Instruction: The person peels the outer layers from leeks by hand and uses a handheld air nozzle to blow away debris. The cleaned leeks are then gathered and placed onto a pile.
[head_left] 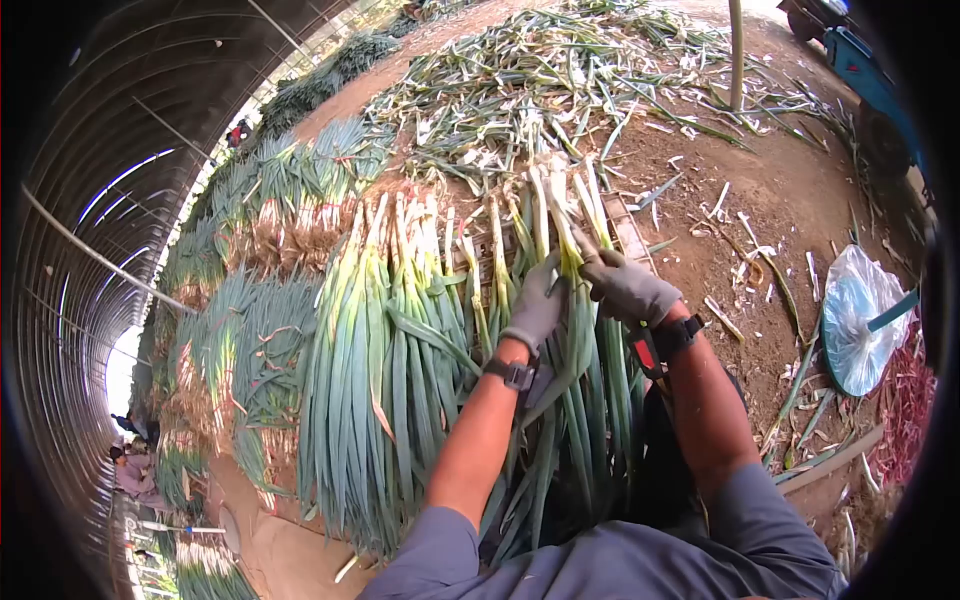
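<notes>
Long green onions (350, 330) with white root ends lie side by side in front of me, roots pointing away, partly over a crate (630, 235). My left hand (540, 300), in a grey glove, is closed around the stalks near the middle of the row. Just to its right, my right hand (625, 285), also gloved, has its fingers wrapped on a green onion stalk (560, 215) below its white end. Both wrists wear dark bands. A red and black object (645, 352) hangs by my right wrist.
A heap of trimmed leaves (520, 80) lies beyond the row. Tied onion bundles (265, 340) fill the left. At right are a plastic bag (862, 320), red strings (905, 410) and a blue vehicle (870, 85). A post (737, 55) stands behind. A person (135, 470) is far left.
</notes>
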